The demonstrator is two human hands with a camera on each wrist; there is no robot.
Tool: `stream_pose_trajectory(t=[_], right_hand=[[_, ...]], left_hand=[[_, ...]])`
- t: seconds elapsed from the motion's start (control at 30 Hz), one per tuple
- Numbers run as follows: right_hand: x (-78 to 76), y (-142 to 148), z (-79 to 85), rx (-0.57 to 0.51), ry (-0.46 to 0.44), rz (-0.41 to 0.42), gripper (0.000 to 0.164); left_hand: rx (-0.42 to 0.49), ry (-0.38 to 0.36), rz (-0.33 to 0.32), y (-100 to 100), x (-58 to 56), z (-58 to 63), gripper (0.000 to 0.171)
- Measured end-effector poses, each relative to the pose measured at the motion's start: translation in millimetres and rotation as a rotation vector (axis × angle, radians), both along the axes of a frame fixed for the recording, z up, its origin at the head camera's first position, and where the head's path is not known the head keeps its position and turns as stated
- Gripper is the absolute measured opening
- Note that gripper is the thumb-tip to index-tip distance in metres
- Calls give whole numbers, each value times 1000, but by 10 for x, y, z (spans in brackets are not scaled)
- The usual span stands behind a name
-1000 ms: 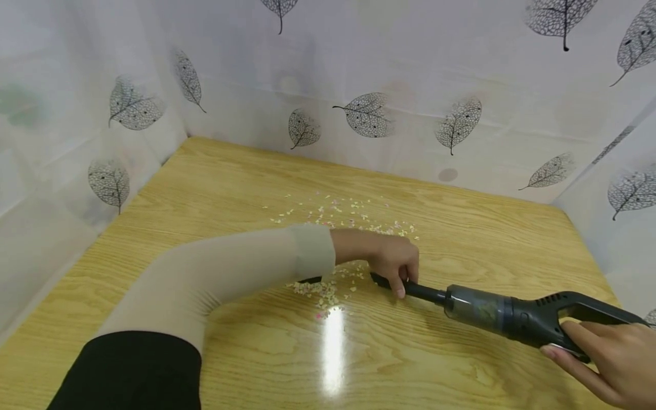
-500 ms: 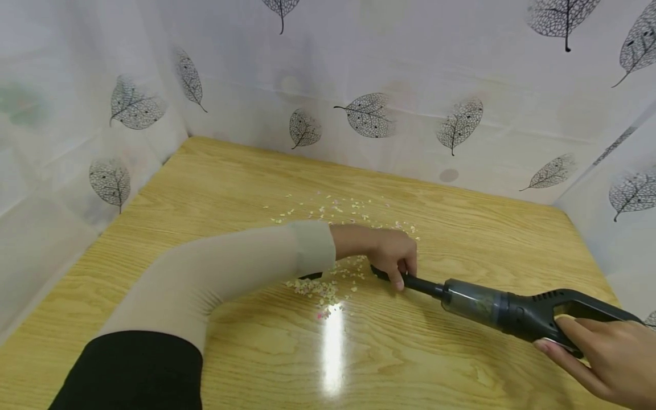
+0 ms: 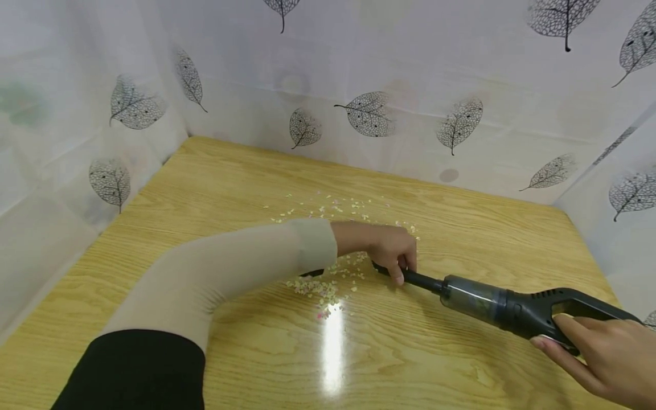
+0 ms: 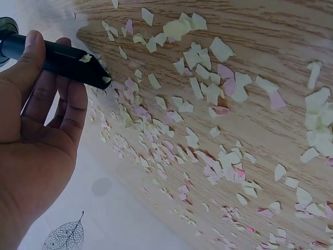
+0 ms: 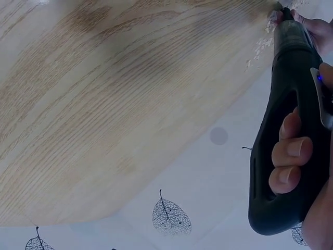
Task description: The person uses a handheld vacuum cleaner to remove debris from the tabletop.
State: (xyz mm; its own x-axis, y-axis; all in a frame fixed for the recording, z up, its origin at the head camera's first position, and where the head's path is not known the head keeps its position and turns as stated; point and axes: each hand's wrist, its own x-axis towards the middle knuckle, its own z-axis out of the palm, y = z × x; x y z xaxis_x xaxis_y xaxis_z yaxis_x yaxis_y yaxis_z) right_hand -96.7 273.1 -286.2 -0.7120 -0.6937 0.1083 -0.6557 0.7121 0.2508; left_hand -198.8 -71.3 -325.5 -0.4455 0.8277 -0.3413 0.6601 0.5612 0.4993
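A black handheld vacuum cleaner (image 3: 533, 313) with a clear dust cup (image 3: 468, 297) spans the right half of the head view. My right hand (image 3: 612, 356) grips its handle; in the right wrist view the fingers (image 5: 291, 151) curl through the handle loop and a blue light glows by the thumb. My left hand (image 3: 393, 249) holds the slim nozzle (image 4: 65, 63) between thumb and fingers, close to the tip. Pale yellow and pink paper scraps (image 4: 192, 57) lie scattered around and ahead of the tip, and a few scraps cling to it. My left forearm hides part of the scattered scraps.
The wood-grain table (image 3: 246, 359) meets a white curtain (image 3: 230, 68) with leaf prints at the back and sides. A dark object (image 3: 311, 273) shows just under the left sleeve, mostly hidden; what it is I cannot tell. More scraps (image 3: 323, 293) lie before the left forearm.
The vacuum cleaner and both hands have shifted slightly toward the back and left of the table. Both hands keep their hold. The scraps near the front look about the same.
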Motion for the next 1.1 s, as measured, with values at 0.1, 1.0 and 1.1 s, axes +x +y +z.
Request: stream_pose_trajectory(t=[0.1,1.0,1.1], right_hand=[[3,-9,5,4,2,-7,55],[-18,107,18,-26,60,-44,66],[3,135,8,-40,62,-70,65]], left_hand=[[1,9,-4,4,-15,-4,31],[66,23,-68,44,-75,44,39],[72,9,-64,67,-74,46,38]])
